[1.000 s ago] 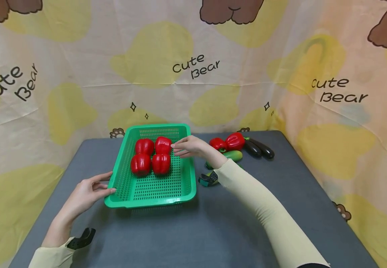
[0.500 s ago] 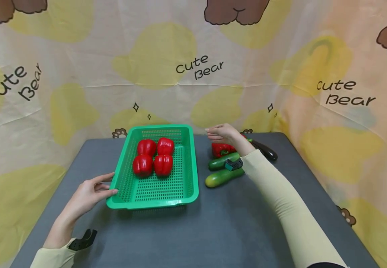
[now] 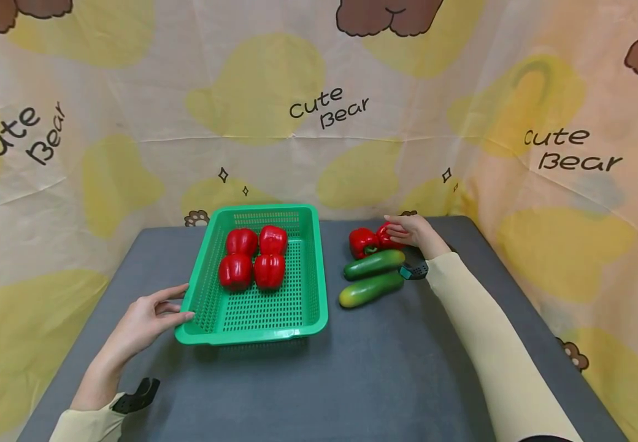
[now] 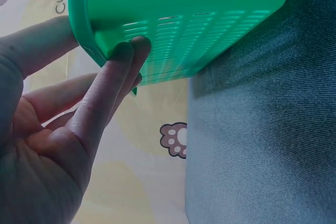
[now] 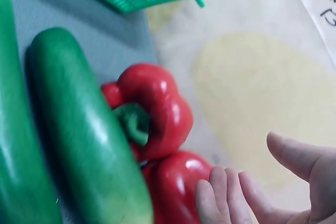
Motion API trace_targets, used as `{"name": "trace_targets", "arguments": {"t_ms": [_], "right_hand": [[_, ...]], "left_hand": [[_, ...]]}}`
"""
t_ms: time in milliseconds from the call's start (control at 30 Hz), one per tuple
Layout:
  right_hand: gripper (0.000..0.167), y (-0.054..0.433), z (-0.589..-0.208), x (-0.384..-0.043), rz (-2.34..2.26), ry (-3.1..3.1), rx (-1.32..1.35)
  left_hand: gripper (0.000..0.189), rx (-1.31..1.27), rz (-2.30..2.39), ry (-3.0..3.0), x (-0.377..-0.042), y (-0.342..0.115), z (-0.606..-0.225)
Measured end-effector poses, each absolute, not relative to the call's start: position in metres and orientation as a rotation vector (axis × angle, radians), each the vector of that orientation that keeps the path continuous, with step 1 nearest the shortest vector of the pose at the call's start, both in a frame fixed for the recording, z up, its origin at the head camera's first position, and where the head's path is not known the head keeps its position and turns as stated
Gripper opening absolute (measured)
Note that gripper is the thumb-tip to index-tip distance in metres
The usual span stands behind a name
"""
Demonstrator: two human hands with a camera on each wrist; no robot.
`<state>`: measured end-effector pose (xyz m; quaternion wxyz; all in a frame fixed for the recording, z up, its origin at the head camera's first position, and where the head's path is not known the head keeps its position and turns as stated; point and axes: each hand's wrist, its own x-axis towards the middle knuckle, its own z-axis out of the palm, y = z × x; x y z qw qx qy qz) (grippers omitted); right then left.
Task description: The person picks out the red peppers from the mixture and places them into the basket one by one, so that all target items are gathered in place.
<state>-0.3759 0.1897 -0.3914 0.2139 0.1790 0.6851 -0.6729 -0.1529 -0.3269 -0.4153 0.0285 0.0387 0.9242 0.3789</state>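
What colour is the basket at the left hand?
The basket is green, best seen in the head view.

On the grey tabletop (image 3: 330,393), 1 dark green cucumber (image 3: 374,264) lies just beyond 1 lighter cucumber (image 3: 370,291) with a yellowish tip, and behind hangs a creased pale cloth backdrop (image 3: 275,162) bearing yellow blotches (image 3: 255,86), brown bear shapes (image 3: 371,21), paw prints (image 3: 196,218), small stars (image 3: 222,175) and 3 "cute Bear" letterings (image 3: 344,113).

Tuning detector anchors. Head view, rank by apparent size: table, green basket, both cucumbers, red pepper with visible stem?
1. Table
2. Green basket
3. Near cucumber and far cucumber: too close to rank
4. Red pepper with visible stem
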Motion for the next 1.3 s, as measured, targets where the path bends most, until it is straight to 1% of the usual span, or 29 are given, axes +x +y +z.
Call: {"name": "trace_targets", "arguments": {"t_ms": [67,300,600,800,1067,1233,1300], "right_hand": [[0.065,0.195,-0.395,-0.375,-1.868,1.915,0.518],[0.070,0.206,-0.407,-0.366,-1.845,1.978,0.597],[0.073,0.208,-0.419,-0.359,-1.805,2.048,0.646],[0.079,0.210,-0.429,-0.357,-1.760,2.136,0.723],[0.088,0.205,-0.445,-0.361,-1.719,2.195,0.698],[0.092,0.201,-0.451,-0.359,-1.770,2.121,0.675],[0.097,0.201,-0.452,-0.358,-1.808,2.078,0.683]], "left_hand": [[0.068,0.122,1.171,2.853,-0.153,-0.328,-0.416],[0.068,0.119,1.172,2.846,-0.154,-0.328,-0.416],[0.069,0.105,1.166,2.842,-0.153,-0.329,-0.415],[0.068,0.120,1.190,2.829,-0.153,-0.328,-0.416],[0.068,0.115,1.186,2.829,-0.153,-0.328,-0.415],[0.067,0.121,1.190,2.832,-0.154,-0.328,-0.417],[0.067,0.136,1.194,2.835,-0.154,-0.328,-0.417]]}}
